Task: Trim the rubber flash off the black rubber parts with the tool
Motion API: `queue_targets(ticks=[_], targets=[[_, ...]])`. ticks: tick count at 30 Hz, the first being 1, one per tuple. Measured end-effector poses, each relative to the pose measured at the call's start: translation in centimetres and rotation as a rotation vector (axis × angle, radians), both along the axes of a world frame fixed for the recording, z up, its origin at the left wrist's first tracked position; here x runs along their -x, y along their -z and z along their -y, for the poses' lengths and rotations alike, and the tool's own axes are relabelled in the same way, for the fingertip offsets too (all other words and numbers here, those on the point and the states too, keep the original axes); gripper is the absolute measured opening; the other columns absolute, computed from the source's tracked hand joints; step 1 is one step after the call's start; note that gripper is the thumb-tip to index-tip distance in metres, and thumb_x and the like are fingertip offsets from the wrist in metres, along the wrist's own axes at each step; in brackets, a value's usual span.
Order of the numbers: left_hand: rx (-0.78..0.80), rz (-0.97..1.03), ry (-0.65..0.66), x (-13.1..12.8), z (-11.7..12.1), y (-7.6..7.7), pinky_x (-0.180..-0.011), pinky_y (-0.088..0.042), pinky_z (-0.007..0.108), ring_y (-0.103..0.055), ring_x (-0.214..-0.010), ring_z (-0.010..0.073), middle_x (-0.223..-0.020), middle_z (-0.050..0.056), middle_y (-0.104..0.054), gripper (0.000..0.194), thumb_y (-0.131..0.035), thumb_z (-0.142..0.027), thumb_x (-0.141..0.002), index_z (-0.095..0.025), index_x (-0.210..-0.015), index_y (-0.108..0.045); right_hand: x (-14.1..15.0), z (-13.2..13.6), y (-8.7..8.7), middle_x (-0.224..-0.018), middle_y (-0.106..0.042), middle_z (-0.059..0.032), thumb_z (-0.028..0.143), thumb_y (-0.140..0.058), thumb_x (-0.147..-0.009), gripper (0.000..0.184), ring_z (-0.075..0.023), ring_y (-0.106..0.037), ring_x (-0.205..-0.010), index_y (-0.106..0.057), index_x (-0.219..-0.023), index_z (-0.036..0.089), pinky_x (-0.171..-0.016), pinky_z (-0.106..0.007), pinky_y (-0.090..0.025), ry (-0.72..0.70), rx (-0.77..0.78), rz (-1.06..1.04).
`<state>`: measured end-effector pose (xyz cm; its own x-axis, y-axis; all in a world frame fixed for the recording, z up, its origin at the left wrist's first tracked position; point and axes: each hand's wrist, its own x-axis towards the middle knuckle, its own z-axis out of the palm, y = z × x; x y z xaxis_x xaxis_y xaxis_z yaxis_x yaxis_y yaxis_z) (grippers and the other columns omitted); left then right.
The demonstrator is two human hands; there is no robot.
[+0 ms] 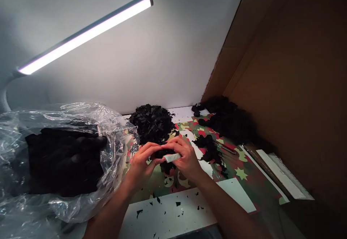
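My left hand (143,159) and my right hand (185,159) meet over the middle of the table, fingers closed. Between them they pinch a small black piece (162,153). A white wrapped strip (172,157) lies across it, under my right thumb. Just beyond my hands is a heap of black scraps (151,122). More black pieces (208,148) lie to the right of my right hand, on a patterned red, green and yellow sheet (245,172).
A clear plastic bag (62,152) holding black material fills the left. A lit lamp bar (86,33) hangs above. A brown cardboard wall (292,87) stands on the right, with a dark pile (230,118) at its foot. Metal scissors (225,148) and white strips (282,175) lie nearby. Black flecks dot the white tabletop (173,213).
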<state>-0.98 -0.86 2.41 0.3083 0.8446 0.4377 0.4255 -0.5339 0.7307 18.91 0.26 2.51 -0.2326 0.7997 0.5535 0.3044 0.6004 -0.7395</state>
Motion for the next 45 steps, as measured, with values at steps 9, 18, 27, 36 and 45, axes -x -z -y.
queue_targets(ticks=[9, 18, 27, 36, 45], targets=[[0.004, 0.077, -0.137, -0.5, 0.7, -0.4, -0.072, -0.05, 0.026, -0.064, -0.08, 0.0155, -0.087, 0.0, -0.071, 0.028, -0.06, -0.004, -0.085, -0.024, -0.098, -0.074, 1.2, 0.4, 0.5, -0.099, -0.07, -0.0033, 0.016, -0.068, -0.092, 0.017, -0.0181, -0.068, -0.092, -0.075, -0.103, 0.028, -0.082, -0.031, -0.058, -0.025, -0.052, -0.078], [0.012, -0.022, -0.127, -0.8, 0.8, 0.3, -0.072, -0.049, 0.028, -0.064, -0.079, 0.0164, -0.087, 0.002, -0.067, 0.026, -0.057, -0.008, -0.089, -0.023, -0.102, -0.074, 1.8, 1.0, 0.8, -0.084, -0.064, -0.0036, 0.014, -0.055, -0.096, 0.014, -0.0171, -0.061, -0.076, -0.063, -0.088, 0.021, -0.07, -0.029, -0.051, 0.118, -0.169, 0.183], [0.076, 0.091, -0.158, -0.4, 0.9, -0.1, -0.068, -0.046, 0.027, -0.061, -0.075, 0.0162, -0.079, 0.0, -0.065, 0.019, -0.063, -0.011, -0.087, -0.023, -0.094, -0.075, -0.2, -1.5, 0.5, -0.082, -0.064, -0.0033, 0.017, -0.057, -0.088, 0.012, -0.0188, -0.06, -0.076, -0.063, -0.08, 0.021, -0.064, -0.028, -0.047, 0.322, 0.111, 0.035], [0.133, 0.128, -0.179, -0.2, 0.4, 0.4, -0.074, -0.048, 0.028, -0.064, -0.081, 0.0169, -0.086, 0.001, -0.07, 0.025, -0.06, -0.007, -0.085, -0.023, -0.094, -0.076, 0.7, 0.7, -0.5, -0.087, -0.066, -0.004, 0.037, -0.048, -0.102, 0.035, -0.0179, -0.062, -0.08, -0.077, -0.088, 0.023, -0.071, -0.031, -0.048, 0.081, 0.087, -0.081], [0.228, 0.14, -0.192, 0.0, 0.1, 0.5, -0.073, -0.049, 0.03, -0.067, -0.082, 0.0193, -0.087, 0.003, -0.074, 0.018, -0.061, -0.018, -0.088, -0.022, -0.095, -0.077, 0.3, 1.0, -0.8, -0.074, -0.068, -0.0023, 0.04, -0.048, -0.103, 0.031, -0.0181, -0.064, -0.07, -0.074, -0.107, 0.025, -0.071, -0.034, -0.052, 0.084, 0.115, -0.187]])
